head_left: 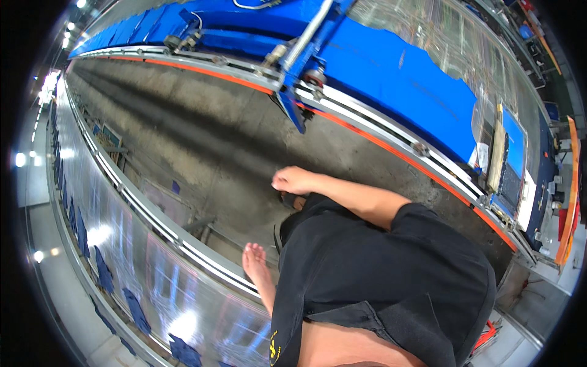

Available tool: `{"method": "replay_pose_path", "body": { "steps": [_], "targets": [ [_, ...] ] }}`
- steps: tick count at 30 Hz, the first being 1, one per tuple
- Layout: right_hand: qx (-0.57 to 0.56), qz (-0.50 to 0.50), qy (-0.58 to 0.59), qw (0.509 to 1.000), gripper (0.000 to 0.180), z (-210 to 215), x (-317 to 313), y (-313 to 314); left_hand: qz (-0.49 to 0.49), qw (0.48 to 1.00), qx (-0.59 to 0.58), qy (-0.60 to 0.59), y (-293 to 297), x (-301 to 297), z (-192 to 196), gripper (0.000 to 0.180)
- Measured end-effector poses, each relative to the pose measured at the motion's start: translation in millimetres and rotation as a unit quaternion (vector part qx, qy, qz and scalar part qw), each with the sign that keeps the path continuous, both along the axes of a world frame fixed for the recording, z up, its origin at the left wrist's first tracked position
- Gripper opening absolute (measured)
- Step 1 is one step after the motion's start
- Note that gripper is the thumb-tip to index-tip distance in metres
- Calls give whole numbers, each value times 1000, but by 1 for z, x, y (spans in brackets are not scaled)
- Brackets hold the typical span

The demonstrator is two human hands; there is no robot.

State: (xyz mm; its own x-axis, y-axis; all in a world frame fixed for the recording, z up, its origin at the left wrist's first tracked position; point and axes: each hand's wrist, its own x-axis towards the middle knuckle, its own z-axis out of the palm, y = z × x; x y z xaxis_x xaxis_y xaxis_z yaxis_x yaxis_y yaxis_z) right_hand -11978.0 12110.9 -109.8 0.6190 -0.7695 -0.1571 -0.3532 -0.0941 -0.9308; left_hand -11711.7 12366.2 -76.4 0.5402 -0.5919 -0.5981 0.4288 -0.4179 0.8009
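Observation:
My right hand point(294, 180) hangs in front of my body over the concrete floor point(244, 122). Its fingers are curled in, and I see nothing held. Lower and to the left is my left hand point(255, 259), its fingertips slightly apart and nothing in it. It is nearest to the metal rail point(177, 238) of the long left-hand table. Neither hand appears to touch anything. A black short-sleeved top point(397, 275) covers my torso and upper right arm.
On the right runs a long table with blue fabric point(403, 85), edged by a white and orange rail point(379, 140). A blue metal carriage point(299, 55) straddles that rail. Dark blue cloth pieces point(136, 311) line the far side of the plastic-covered left table point(153, 269). A framed screen point(510, 159) lies at right.

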Motion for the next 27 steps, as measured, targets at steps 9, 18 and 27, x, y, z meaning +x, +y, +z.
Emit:
{"method": "replay_pose_path", "body": {
  "steps": [9, 18, 27],
  "targets": [
    [358, -227, -90, 901, 25, -10, 97, -116, -210, 967, -106, -95, -396, 209, 124, 41],
    [211, -73, -126, 967, 34, 13, 380, -446, -135, 990, 17, 32, -523, 382, 53, 42],
    [125, 14, -91, 988, 34, 110, 588, -701, 168, 975, 31, 144, -582, 543, -1, 33]
  ]
}}
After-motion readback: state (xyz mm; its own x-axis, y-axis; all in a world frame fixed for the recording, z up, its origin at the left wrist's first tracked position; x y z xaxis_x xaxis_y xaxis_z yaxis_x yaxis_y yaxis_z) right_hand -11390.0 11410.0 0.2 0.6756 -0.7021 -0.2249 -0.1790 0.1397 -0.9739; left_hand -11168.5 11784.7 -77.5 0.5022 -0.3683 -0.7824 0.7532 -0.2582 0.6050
